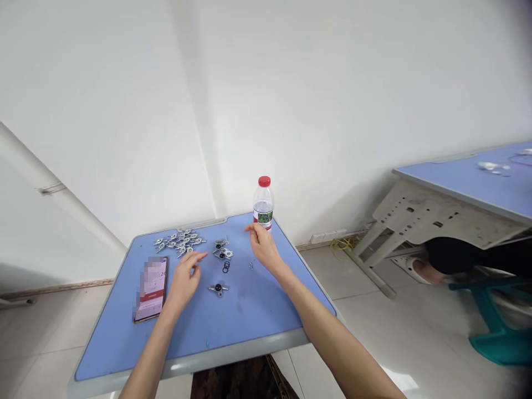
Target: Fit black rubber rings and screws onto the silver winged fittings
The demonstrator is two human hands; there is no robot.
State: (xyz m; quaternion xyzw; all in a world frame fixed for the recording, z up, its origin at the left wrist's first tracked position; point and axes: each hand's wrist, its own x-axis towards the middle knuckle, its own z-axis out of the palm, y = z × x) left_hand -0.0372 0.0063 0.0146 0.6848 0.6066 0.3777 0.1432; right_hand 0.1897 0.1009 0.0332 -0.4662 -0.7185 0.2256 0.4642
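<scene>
My left hand (185, 281) is over the left half of the blue table, fingers stretched out and thumb apart, with nothing visible in it. Its fingertips are near a heap of small metal fittings (179, 242). On the right, my right hand (264, 249) hovers in front of a clear bottle with a red cap (263, 202); its fingers point left, loosely bent, and I see nothing in them. Between the hands lie metal fittings with black round parts (223, 255), several black rings (226, 267) and tiny metal pieces (251, 266). A single fitting with a black centre (218, 288) lies closer to me.
A phone (152, 291) with its screen lit lies at the table's left. The blue table (249, 316) stands against a white wall. To the right are another blue table (461, 172), a person's foot (419, 270) and a teal stool (499, 338).
</scene>
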